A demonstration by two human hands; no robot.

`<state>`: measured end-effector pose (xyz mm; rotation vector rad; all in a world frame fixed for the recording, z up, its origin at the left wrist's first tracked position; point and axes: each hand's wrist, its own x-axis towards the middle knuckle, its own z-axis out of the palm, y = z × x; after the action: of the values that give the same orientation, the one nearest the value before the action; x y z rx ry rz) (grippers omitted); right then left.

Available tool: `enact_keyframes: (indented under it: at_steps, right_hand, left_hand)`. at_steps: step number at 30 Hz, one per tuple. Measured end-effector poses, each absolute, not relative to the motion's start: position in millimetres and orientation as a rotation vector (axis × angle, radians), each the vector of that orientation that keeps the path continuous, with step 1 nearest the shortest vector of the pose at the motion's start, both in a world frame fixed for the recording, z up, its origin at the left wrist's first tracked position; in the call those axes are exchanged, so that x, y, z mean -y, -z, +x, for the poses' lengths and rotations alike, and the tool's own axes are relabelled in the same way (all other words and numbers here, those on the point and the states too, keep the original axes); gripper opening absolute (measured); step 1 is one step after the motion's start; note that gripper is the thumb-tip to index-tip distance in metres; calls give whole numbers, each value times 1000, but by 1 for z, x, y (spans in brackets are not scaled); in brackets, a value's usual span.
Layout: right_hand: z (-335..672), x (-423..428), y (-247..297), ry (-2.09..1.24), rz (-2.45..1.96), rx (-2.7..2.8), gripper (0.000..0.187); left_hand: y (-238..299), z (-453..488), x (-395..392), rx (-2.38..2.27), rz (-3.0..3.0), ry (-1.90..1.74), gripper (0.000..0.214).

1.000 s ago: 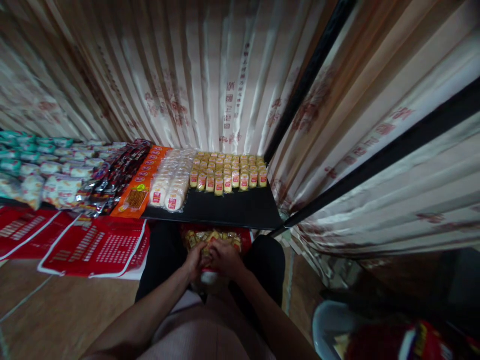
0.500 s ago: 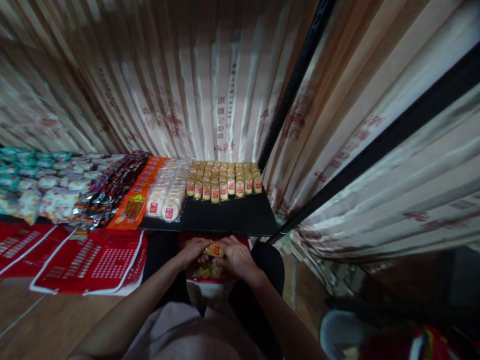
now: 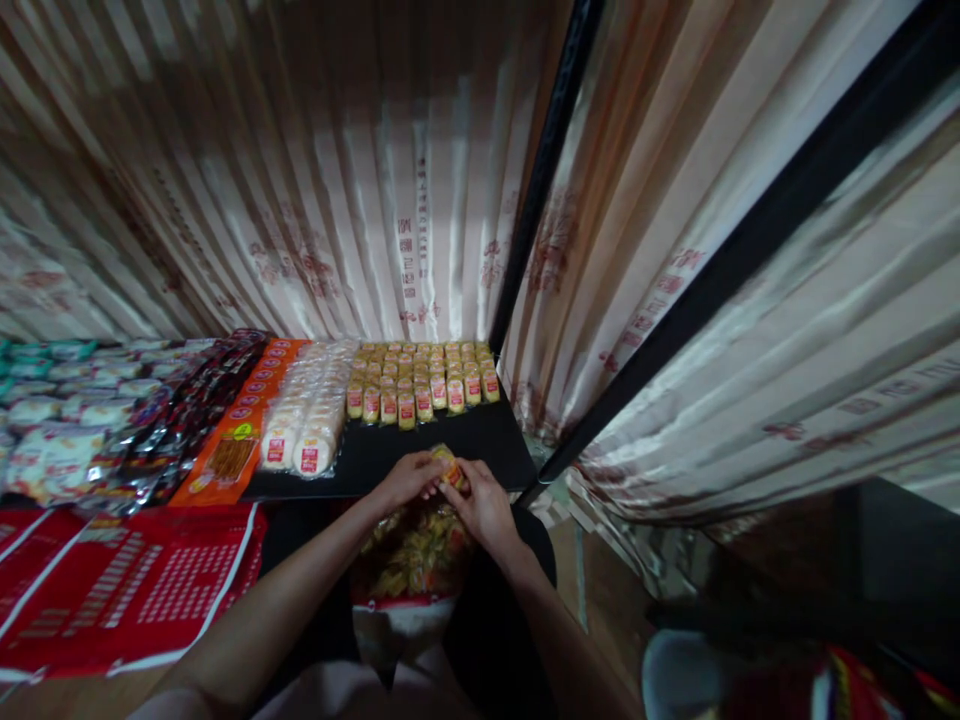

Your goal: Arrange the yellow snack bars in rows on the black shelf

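A small yellow-wrapped snack packet with a red label is held between both my hands, just above the front edge of the black tabletop. My left hand pinches its left side, and my right hand grips the right side with fingers and thumb. Below them, between my knees, an open bag with a red rim holds many similar yellow packets. On the tabletop ahead, more of these packets stand in tight rows, their red labels facing me.
Left of the rows lie clear-wrapped round white crackers, an orange snack bag, dark shiny packets and white packets. Red bags hang at the table front. A black pole and pleated curtains close off the back and right.
My hands have risen with the yellow packet from over the bag to the table's front edge. The bag's contents show more. The camera view has shifted.
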<state>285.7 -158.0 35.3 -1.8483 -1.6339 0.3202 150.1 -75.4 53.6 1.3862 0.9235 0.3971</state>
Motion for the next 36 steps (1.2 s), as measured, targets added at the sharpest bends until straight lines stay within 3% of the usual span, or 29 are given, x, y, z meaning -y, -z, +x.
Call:
enact_keyframes:
  at_steps: [6,20,36]
  right_hand:
    - [311,130,-30,-205,-1937,1354,36]
    - [359,57,0,-68,-2058,1192,41]
    - [355,45,6,-205,-1896,1030,42]
  left_hand:
    - [-53,196,67,-931,1353,-551,29]
    - [-33,261,31,-1020,1447,-636,26]
    - [-28,266,19,-1019,1696,-783,26]
